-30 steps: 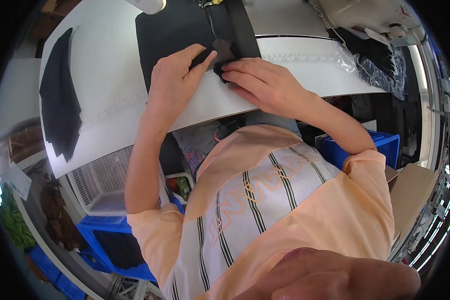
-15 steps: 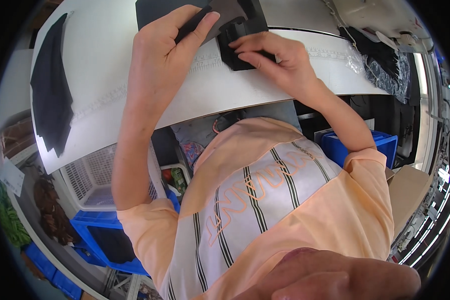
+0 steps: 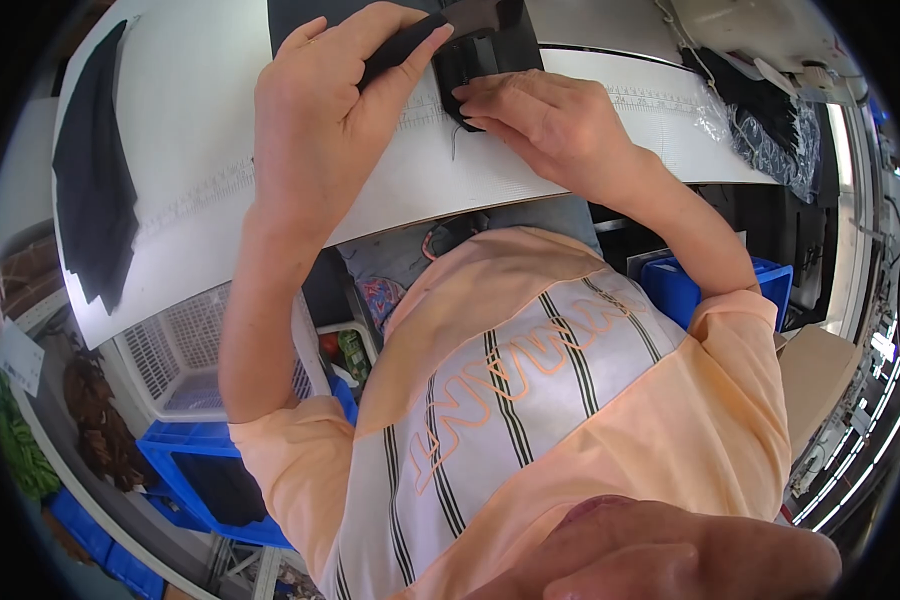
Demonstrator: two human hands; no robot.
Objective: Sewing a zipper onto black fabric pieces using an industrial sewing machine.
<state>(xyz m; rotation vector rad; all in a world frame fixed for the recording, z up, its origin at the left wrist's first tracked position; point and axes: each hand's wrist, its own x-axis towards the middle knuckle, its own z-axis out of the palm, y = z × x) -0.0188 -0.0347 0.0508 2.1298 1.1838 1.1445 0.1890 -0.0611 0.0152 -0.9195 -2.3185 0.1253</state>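
My left hand [image 3: 330, 115] is closed on a folded edge of black fabric [image 3: 400, 52], its thumb and fingers pinching it at the top middle. More of the black fabric spreads past both hands toward the far edge of the view. My right hand [image 3: 560, 120] has its fingertips bunched together on the near end of the fabric, in front of a dark flap. What exactly lies between these fingertips is hidden. A thin dark thread [image 3: 455, 145] hangs from the fabric beside them, over the white table [image 3: 410, 185].
A long black cloth piece [image 3: 95, 170] lies at the table's left end. To the right are a clear plastic bag [image 3: 795, 160] with black material and a pale machine body [image 3: 770, 30]. A white basket [image 3: 180, 345] and blue crates [image 3: 165, 450] stand below left.
My right hand has turned more palm-down and drawn slightly nearer, its fingers now closed together on the fabric. The dark thread now shows below. My left hand keeps its hold, its little finger lifted.
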